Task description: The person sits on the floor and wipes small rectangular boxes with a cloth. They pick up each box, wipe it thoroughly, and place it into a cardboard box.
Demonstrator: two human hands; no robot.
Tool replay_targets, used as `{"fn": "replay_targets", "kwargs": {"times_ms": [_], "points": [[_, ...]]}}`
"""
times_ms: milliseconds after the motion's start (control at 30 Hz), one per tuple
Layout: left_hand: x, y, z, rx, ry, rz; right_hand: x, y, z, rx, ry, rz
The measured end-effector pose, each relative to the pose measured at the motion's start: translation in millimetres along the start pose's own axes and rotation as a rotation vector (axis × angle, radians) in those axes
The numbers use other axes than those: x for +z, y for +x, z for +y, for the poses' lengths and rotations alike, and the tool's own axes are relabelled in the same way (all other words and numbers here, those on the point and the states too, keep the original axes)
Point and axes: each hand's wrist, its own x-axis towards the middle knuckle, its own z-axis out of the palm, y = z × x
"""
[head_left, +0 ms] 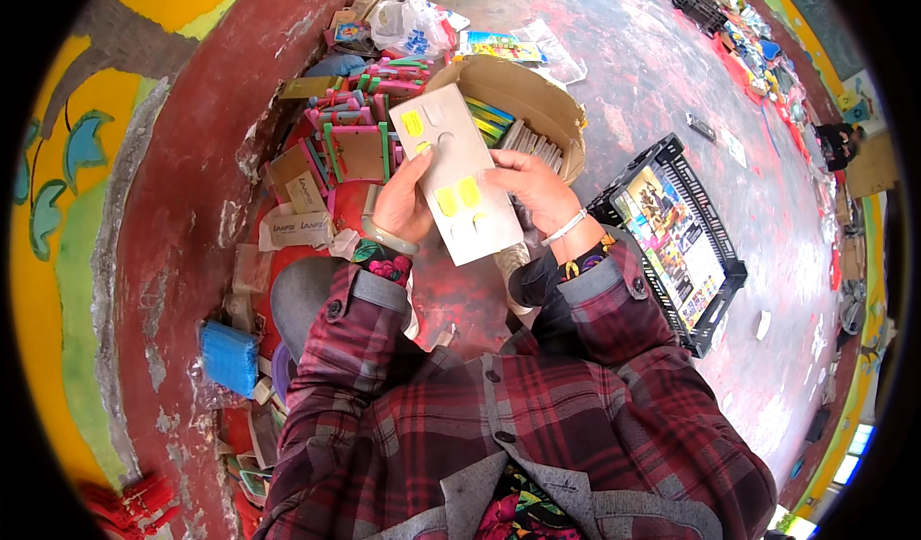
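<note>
Card sheet (459, 180), grey w/ yellow stickers: held above box (537, 99), left hand (403, 204) fingers clamped on edge, right hand (537, 187) fingers pinching it. Several blank spots left; approx. half filled.

You have a single view, worn on the head, looking steeply down and close over a grey card (460, 180). The plaid sleeves enter from the lower edge below the card; beyond it the red floor (662, 70) curves toward the fisheye rim.
</note>
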Motion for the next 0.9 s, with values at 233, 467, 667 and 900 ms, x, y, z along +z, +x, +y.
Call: {"fn": "replay_targets", "kwargs": {"times_ms": [233,467,667,900], "points": [[-2,-8,-13,0.012,-0.147,-0.224,12,-5,-1,-0.038,-0.020,0.146],[-14,-4,-8,0.008,-0.156,-0.094,-17,0,-17,-0.501,-0.212,0.431],[6,-2,0,0.036,-0.239,-0.123,23,-27,-14,-0.767,-0.804,0.043],[10,-11,-5,-0.059,-0.250,-0.186,36,-22,-9,-0.877,-1.493,-0.155]]}}
